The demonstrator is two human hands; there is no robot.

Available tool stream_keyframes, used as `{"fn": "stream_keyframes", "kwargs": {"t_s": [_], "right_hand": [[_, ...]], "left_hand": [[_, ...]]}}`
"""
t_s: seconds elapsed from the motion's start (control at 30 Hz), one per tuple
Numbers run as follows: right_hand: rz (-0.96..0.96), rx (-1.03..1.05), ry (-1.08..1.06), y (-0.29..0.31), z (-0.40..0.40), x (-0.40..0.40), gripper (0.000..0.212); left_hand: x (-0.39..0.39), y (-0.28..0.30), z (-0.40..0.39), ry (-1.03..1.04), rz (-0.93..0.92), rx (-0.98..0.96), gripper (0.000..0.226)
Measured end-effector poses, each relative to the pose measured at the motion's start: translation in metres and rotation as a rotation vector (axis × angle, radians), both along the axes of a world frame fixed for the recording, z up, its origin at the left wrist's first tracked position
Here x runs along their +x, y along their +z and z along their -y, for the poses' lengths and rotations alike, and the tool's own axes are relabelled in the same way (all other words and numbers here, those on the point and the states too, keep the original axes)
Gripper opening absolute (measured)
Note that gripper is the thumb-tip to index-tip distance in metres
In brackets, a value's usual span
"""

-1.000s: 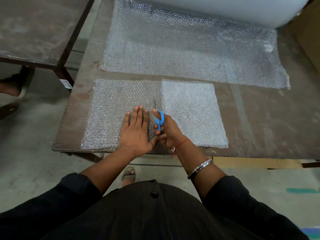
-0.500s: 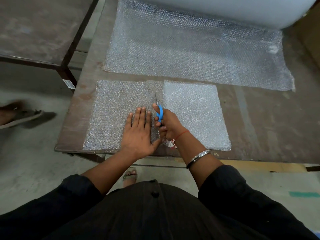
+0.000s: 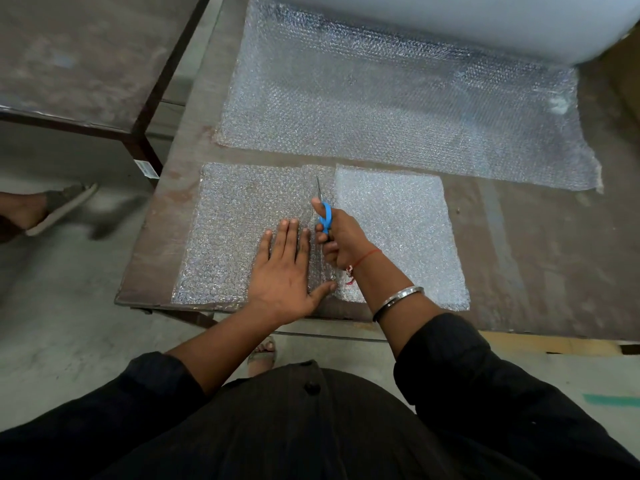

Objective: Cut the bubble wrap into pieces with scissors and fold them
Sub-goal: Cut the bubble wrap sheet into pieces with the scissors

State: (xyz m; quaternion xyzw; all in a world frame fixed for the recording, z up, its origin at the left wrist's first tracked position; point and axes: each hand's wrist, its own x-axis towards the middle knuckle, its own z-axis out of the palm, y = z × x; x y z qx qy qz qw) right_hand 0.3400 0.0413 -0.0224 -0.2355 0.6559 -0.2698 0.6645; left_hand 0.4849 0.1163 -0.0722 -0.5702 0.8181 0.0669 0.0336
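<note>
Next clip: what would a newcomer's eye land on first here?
Most likely the blue-handled scissors at the centre, gripped by the right hand with the blades pointing away along a cut in the near bubble wrap sheet. The left hand lies flat on that sheet just left of the cut. Behind, a larger sheet runs off a big white roll at the table's far edge.

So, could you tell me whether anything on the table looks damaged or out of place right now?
Only a small thing: the big bubble wrap sheet has a ragged, curled near-right corner, and a whitish crumpled spot near its right edge. Otherwise the left hand presses the piece flat while the right hand works the blue scissors.
</note>
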Motion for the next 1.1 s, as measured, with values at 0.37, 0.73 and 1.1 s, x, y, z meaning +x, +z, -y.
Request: {"fn": "stream_keyframes", "kwargs": {"t_s": [0.37,0.73,1.1], "right_hand": [[0.031,0.018,-0.017,0.004,0.025,-0.001,0.055],[-0.019,-0.001,0.000,-0.001,0.047,-0.004,0.055],[0.102,0.046,0.017,0.014,0.059,-0.014,0.049]], "left_hand": [[-0.001,0.001,0.000,-0.005,-0.020,0.001,0.116],[-0.002,-0.001,0.000,-0.003,-0.071,0.010,0.115],[0.000,-0.002,0.000,-0.014,-0.120,0.012,0.113]]}}
